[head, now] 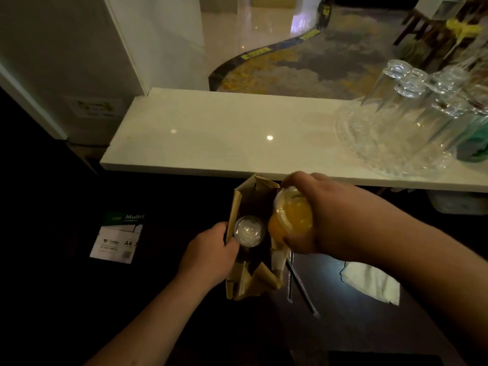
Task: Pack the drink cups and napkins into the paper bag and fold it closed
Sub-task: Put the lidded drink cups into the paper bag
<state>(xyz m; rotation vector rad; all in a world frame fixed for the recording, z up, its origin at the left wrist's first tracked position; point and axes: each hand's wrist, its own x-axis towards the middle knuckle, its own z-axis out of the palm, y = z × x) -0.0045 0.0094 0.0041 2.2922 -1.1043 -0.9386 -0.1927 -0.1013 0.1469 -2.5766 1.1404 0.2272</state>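
A brown paper bag (239, 204) stands open on the dark lower counter, just under the white ledge. Inside it, on the left side, sits a drink cup with a clear domed lid (248, 231). My left hand (211, 256) grips the bag's left wall and holds it open. My right hand (314, 215) holds a clear plastic cup of orange drink (291, 217), tilted, over the bag's right edge. A white napkin (372, 282) lies on the dark counter to the right of the bag. Two straws (291, 281) lie between the bag and the napkin.
The white stone ledge (211, 138) runs across behind the bag. Several upturned glasses on a cut-glass tray (401, 122) stand at its right end. A pack of A4 paper (118, 236) lies in the dark to the left.
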